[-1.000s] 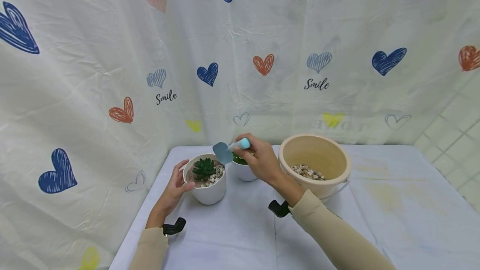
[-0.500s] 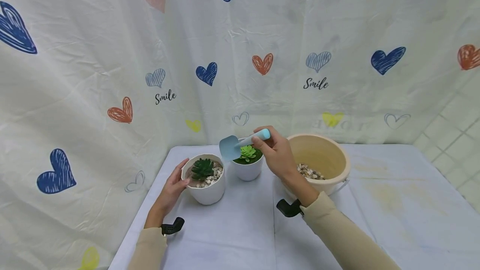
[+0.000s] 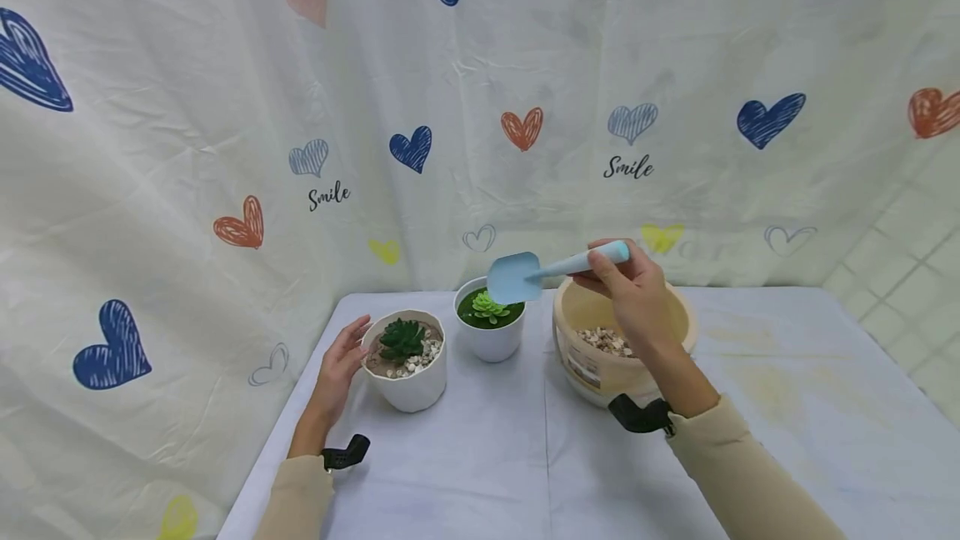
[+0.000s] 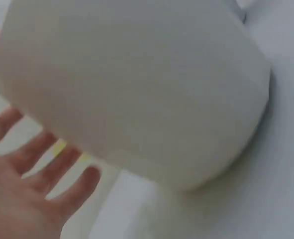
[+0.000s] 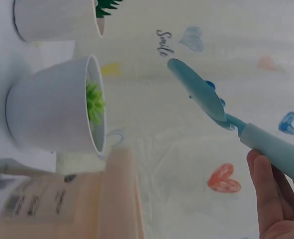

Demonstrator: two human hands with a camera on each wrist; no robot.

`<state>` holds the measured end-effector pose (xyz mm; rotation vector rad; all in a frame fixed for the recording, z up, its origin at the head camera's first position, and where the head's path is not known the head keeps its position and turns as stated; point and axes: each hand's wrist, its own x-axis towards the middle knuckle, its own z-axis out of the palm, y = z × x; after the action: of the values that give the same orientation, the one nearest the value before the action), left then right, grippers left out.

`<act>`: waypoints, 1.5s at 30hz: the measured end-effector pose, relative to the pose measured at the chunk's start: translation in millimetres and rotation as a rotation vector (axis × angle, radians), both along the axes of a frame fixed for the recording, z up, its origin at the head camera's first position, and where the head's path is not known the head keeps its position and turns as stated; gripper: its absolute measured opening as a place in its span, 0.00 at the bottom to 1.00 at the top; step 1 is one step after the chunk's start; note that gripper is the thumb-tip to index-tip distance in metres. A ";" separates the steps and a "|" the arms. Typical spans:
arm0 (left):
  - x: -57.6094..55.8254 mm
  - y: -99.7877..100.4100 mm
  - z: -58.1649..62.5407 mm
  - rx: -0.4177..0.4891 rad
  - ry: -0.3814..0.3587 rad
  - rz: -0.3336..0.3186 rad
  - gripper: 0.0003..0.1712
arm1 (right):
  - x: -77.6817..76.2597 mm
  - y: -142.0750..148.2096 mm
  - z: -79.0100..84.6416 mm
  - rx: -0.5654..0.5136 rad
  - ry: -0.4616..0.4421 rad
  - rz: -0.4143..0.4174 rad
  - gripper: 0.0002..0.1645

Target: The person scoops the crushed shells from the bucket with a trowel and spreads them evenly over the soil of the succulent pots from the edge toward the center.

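My right hand (image 3: 637, 298) grips the handle of a light blue garden trowel (image 3: 514, 277). The trowel is raised, its blade to the left, overlapping the back pot in the head view. In the right wrist view the trowel (image 5: 199, 92) shows a bare blade. My left hand (image 3: 339, 367) is beside a white pot (image 3: 411, 390), fingers spread loosely along its left side. This pot holds a dark green succulent (image 3: 402, 340), with pale pebbles (image 3: 422, 359) on the right part of its soil. The left wrist view shows the pot's wall (image 4: 137, 89) close to the fingertips.
A smaller white pot (image 3: 491, 344) with a bright green succulent (image 3: 489, 307) stands behind and to the right. A beige bucket (image 3: 581, 357) with pebbles (image 3: 606, 342) at its bottom stands under my right hand. A heart-printed curtain (image 3: 525, 207) hangs behind the table.
My right hand has carried the trowel rightward, from beside the dark succulent's pot to over the bucket. My left hand has loosened from the pot's rim, its thumb no longer over the edge.
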<state>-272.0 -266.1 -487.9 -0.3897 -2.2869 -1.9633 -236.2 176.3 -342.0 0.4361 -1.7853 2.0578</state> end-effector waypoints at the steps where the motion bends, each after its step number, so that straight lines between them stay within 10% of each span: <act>1: 1.5 4.6 5.7 -0.004 0.032 0.042 0.29 | 2.0 8.3 1.0 -0.018 0.003 -0.003 0.11; 8: 25.5 54.7 56.3 -0.034 0.378 0.243 0.21 | 16.2 64.8 5.9 -0.087 -0.017 -0.073 0.18; 15: 40.1 120.2 76.7 -0.062 0.604 0.112 0.11 | 19.8 103.4 4.0 -0.025 -0.051 -0.045 0.10; 22: 37.8 193.0 66.1 -0.026 0.478 -0.099 0.09 | 12.8 108.3 -3.3 0.419 -0.148 -0.164 0.13; 29: 30.0 242.3 42.3 -0.008 0.249 -0.160 0.19 | 1.7 97.7 -13.1 0.807 -0.225 -0.291 0.23; 45: 8.3 289.9 21.8 -0.034 0.076 -0.166 0.36 | -16.1 79.8 -31.1 1.027 -0.167 -0.287 0.17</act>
<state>-263.8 23.8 -466.1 -0.6651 -2.3104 -1.9470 -252.3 256.1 -373.1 0.2339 -2.7192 0.8790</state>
